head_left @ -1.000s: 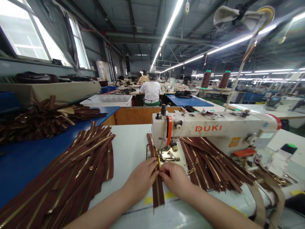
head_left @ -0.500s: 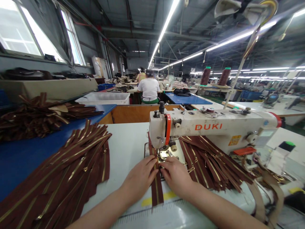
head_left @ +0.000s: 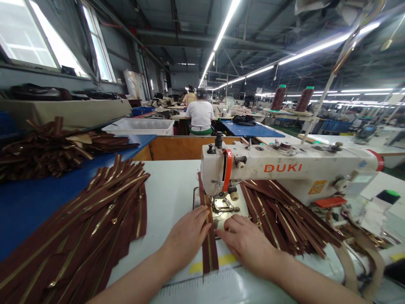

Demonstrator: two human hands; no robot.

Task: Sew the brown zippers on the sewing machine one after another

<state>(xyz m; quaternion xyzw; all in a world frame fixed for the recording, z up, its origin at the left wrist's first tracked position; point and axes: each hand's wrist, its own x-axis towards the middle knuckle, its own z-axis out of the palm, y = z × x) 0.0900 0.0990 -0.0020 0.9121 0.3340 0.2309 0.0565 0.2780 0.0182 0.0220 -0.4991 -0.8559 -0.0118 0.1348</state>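
A brown zipper strip [head_left: 209,255] with gold teeth runs lengthwise under the head of the white sewing machine [head_left: 253,168]. My left hand [head_left: 187,233] holds its left side, fingertips and thumb on the tape just before the presser foot. To the right, my right hand [head_left: 248,241] hovers low by the shiny needle plate [head_left: 221,219], fingers loosely bent and apart, gripping nothing visible. Its thumb tip is close to the zipper's right edge; whether they touch I cannot tell. The needle itself is too small to make out.
Many brown zippers [head_left: 95,215] lie heaped on the left, and another bundle [head_left: 284,219] rests under the machine arm. A further pile [head_left: 53,147] is on the blue table [head_left: 19,207]. Beige straps [head_left: 344,261] hang at the right. A person [head_left: 200,114] sits ahead.
My right hand has drawn away from the zipper, to the right, uncovering more of the needle plate. My left hand stays on the zipper. The view has shifted slightly.
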